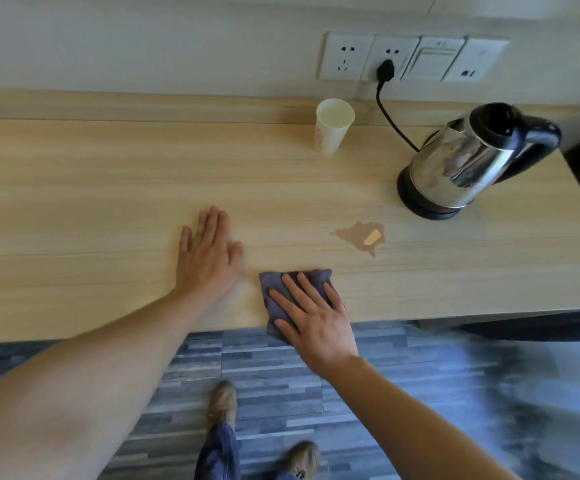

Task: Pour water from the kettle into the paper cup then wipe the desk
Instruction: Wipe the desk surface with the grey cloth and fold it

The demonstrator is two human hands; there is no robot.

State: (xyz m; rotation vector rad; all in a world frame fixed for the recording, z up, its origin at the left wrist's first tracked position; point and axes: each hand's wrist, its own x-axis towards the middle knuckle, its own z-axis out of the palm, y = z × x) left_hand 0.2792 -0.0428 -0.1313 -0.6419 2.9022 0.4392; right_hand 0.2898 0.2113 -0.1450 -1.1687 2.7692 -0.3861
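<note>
Lighting was even, soft and moderately bright, with no hard shadows on the worktop (74, 202). The steel kettle (461, 168) at far right carried bright reflections. Wide-angle distortion bowed the worktop edges and the wall sockets (413, 58). The left hand (209, 258) showed slight motion blur at its fingers. The floor (489, 393) at near right appeared smeared and hazy.

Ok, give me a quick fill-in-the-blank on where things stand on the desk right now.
1. The right hand presses flat on the ____.
2. The brown spill lies nearest the ____.
3. The left hand lies flat on the bare ____.
4. The paper cup stands ____.

Missing words: cloth; kettle; desk; upright.
</note>
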